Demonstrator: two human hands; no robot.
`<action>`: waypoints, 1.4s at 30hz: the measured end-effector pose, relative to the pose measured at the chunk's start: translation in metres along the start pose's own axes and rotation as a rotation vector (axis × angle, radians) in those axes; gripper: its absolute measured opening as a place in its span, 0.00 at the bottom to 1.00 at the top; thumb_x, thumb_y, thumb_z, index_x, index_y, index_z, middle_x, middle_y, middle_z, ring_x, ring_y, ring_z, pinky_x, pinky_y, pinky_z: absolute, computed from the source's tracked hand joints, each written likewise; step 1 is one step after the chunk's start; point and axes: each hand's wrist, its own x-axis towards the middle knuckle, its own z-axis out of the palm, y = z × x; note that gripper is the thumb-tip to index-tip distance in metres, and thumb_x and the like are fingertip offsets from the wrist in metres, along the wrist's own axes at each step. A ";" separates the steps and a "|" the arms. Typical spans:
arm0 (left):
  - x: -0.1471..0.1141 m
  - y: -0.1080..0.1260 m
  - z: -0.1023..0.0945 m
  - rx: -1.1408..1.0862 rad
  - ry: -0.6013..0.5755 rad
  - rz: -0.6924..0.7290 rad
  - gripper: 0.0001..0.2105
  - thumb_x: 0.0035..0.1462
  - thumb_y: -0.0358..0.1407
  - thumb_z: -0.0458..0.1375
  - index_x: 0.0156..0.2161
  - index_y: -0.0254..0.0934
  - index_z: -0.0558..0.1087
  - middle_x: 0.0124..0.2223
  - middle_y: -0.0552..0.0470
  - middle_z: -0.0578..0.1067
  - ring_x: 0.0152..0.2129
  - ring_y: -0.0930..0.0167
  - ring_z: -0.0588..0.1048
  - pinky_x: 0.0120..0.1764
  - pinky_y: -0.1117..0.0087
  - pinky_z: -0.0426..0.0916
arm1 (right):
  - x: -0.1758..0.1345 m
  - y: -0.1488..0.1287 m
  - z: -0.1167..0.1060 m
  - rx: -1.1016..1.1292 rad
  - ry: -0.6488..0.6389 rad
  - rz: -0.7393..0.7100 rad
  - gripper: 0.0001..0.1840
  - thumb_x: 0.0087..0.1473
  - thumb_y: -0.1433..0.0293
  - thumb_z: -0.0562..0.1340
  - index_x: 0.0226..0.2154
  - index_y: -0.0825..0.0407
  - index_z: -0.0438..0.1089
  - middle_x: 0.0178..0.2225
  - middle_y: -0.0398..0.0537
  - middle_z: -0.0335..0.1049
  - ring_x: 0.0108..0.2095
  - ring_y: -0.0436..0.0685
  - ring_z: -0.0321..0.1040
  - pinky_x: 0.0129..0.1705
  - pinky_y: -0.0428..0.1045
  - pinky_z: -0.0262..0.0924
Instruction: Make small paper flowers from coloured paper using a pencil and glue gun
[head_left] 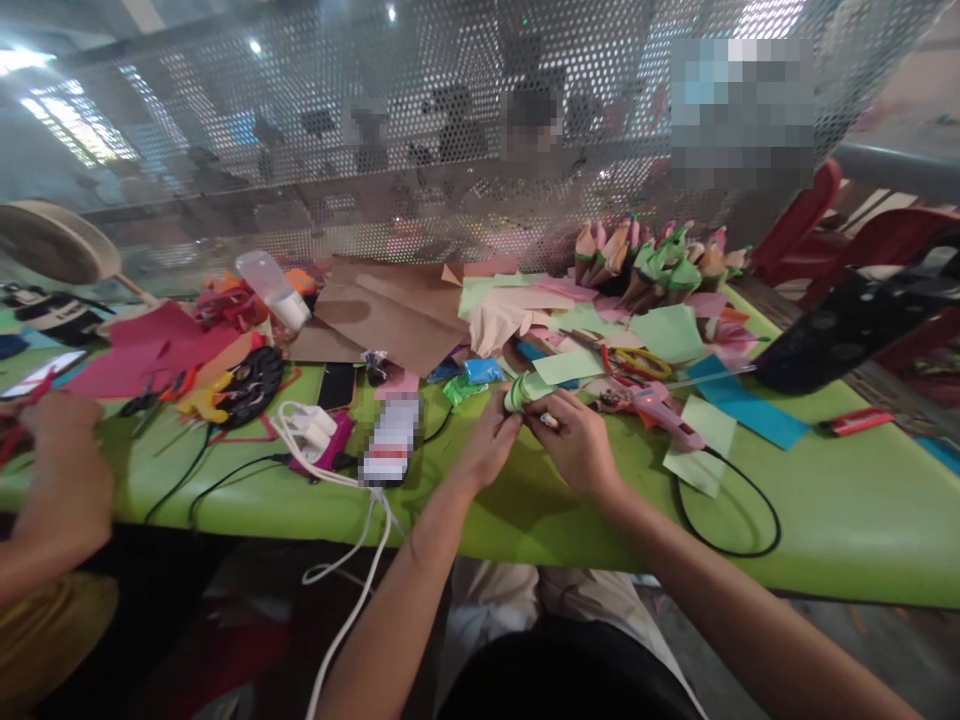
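Both of my hands meet over the near middle of the green table. My left hand (pixel 489 440) is closed round a small rolled piece of light green paper (pixel 517 393), which shows pale bands. Close against it, my right hand (pixel 579 445) has its fingers bent inward at the paper's right side. A small whitish stick end (pixel 550 421) pokes out between the right fingers; its kind is too small to make out. To the right lies a pink hot glue gun (pixel 664 408) with its cord. Small blue and green packets (pixel 480 372) sit just beyond my left hand.
Paper cones (pixel 671 260) stand at the back right, near a dark bottle (pixel 832 330). A red cutter (pixel 857 422) lies at the right. Brown paper (pixel 390 310), a phone (pixel 391 440) and white cables lie leftward. Another person's arm (pixel 64 480) rests at far left.
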 end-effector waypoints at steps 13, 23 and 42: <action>0.000 0.000 0.001 -0.002 0.040 -0.007 0.23 0.66 0.39 0.49 0.64 0.39 0.65 0.64 0.43 0.73 0.63 0.61 0.70 0.66 0.56 0.62 | -0.001 -0.002 0.001 0.013 -0.025 0.032 0.07 0.59 0.70 0.64 0.30 0.47 0.76 0.30 0.46 0.74 0.31 0.57 0.71 0.33 0.48 0.63; 0.001 0.001 0.001 0.029 0.075 0.013 0.22 0.64 0.37 0.48 0.62 0.39 0.68 0.60 0.43 0.76 0.59 0.61 0.73 0.64 0.55 0.65 | -0.001 -0.001 0.000 0.016 -0.040 0.029 0.07 0.59 0.70 0.64 0.31 0.48 0.77 0.30 0.46 0.75 0.29 0.56 0.70 0.31 0.48 0.63; 0.002 0.002 -0.002 0.077 0.147 -0.001 0.19 0.65 0.37 0.51 0.59 0.41 0.74 0.59 0.46 0.76 0.60 0.61 0.71 0.65 0.56 0.63 | -0.003 -0.001 0.003 -0.072 -0.057 -0.027 0.08 0.55 0.75 0.61 0.31 0.47 0.75 0.32 0.46 0.74 0.30 0.56 0.70 0.34 0.47 0.64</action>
